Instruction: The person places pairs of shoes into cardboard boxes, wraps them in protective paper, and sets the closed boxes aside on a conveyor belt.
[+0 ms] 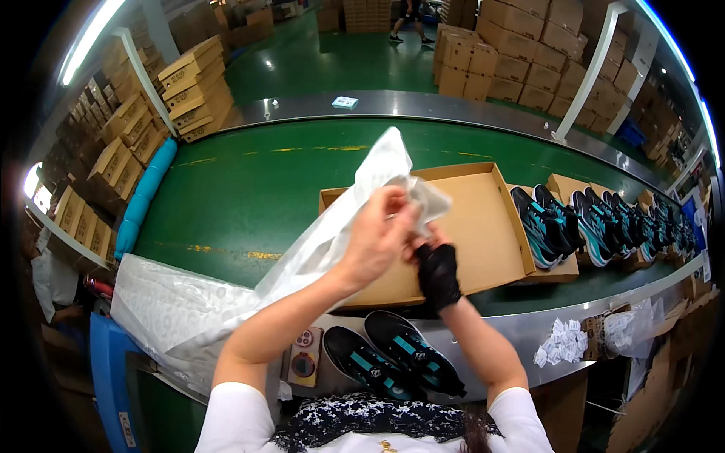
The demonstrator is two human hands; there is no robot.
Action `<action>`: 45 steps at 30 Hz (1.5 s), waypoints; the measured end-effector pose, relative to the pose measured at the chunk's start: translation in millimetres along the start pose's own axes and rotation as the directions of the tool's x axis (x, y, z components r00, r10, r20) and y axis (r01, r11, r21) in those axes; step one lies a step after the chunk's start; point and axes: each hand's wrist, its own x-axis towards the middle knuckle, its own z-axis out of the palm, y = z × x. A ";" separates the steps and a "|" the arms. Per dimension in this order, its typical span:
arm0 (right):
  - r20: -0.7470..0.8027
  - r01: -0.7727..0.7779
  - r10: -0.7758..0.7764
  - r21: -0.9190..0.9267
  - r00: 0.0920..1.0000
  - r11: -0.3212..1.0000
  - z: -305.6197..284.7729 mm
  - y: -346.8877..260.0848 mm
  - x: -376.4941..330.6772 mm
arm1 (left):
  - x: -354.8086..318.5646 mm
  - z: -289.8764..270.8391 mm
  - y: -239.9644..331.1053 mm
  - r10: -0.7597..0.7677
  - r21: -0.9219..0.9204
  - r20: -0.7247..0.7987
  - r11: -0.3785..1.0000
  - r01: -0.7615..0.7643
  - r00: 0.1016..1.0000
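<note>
My left hand (381,230) is closed, pinching a sheet of white tissue paper (321,243) at its crumpled upper part. Close beside it, my right hand (436,270), in a black fingerless glove, has its fingertips closed at the same bunched paper. Both hands are over an open brown shoebox (487,238) on the green conveyor belt, and the paper hangs across its left side. Nearest to me, a pair of black sneakers (404,355) with teal stripes lies on the metal edge. More tissue sheets (177,302) are spread to the left.
Several boxes with black and teal sneakers (544,226) line the belt at right. A phone (304,359) lies beside the near pair. White packets (563,343) sit on the right ledge. A blue roll (143,200) and stacked shoeboxes (196,87) stand at left; a small light-blue packet (345,103) lies across the belt.
</note>
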 end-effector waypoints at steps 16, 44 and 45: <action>-0.565 -0.023 -0.630 -0.754 0.533 0.657 -277.9 -73.1 -35.4 | -74.5 -144.3 -157.5 -0.128 0.872 -0.378 0.283 0.399 0.917; -0.043 -0.040 0.004 -0.871 0.999 0.489 -2.3 88.1 22.9 | -47.1 -161.1 -116.2 -0.378 -0.090 -0.072 0.924 0.371 0.923; -0.016 0.016 -0.063 -0.880 0.998 0.474 -1.7 115.5 27.7 | -41.3 -146.0 -111.0 -0.422 -0.158 -0.033 0.897 0.412 0.906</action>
